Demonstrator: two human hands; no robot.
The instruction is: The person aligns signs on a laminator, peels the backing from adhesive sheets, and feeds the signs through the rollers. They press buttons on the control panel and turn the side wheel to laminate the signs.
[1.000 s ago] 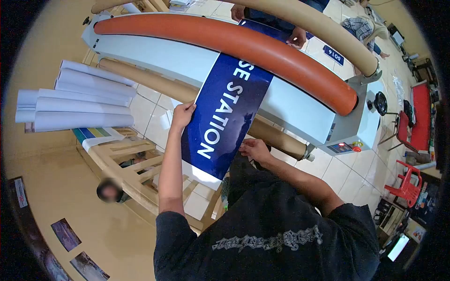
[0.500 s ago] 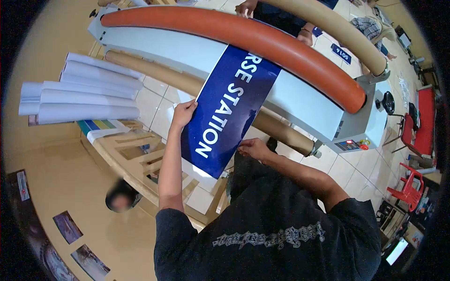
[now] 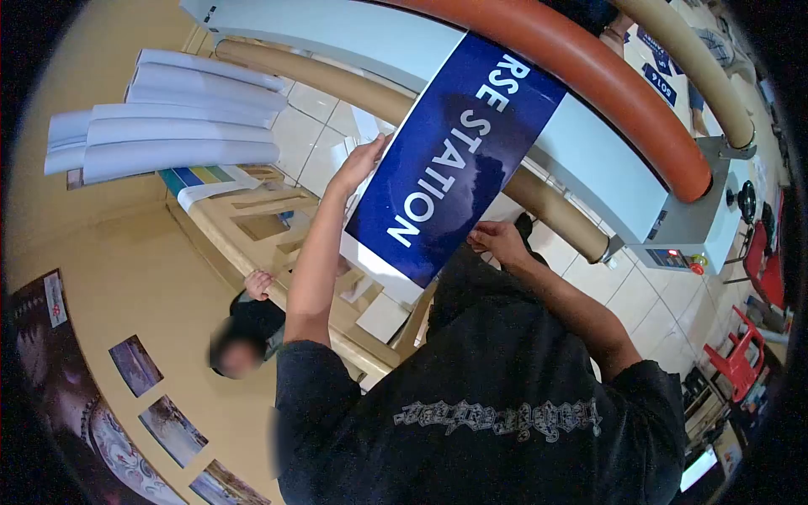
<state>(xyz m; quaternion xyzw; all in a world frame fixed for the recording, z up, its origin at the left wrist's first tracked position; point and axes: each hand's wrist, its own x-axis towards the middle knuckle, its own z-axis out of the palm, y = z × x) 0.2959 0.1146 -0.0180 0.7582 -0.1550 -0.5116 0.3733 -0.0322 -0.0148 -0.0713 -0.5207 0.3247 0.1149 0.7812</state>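
Observation:
A glossy blue sheet (image 3: 471, 160) with white letters, "RSE STATION" readable, slopes down toward me from under the orange roller (image 3: 539, 42) of a laminating machine. My left hand (image 3: 364, 162) is closed on the sheet's left edge, thumb on top and fingers partly hidden beneath it. At the sheet's lower right edge, my right hand (image 3: 498, 241) pinches the border with bent fingers. A white strip (image 3: 383, 268) shows along the sheet's near end.
White paper rolls (image 3: 185, 151) lie at the left above a wooden bench (image 3: 227, 240). Behind the bench is another person (image 3: 252, 324). The machine's control panel (image 3: 673, 257), a red chair (image 3: 736, 358) and a brown lower roller (image 3: 560, 210) are at the right.
The view has shifted, so the machine sits higher and further right. Both hands still hold the sheet's edges. A hand of the person behind the bench now shows on its rail.

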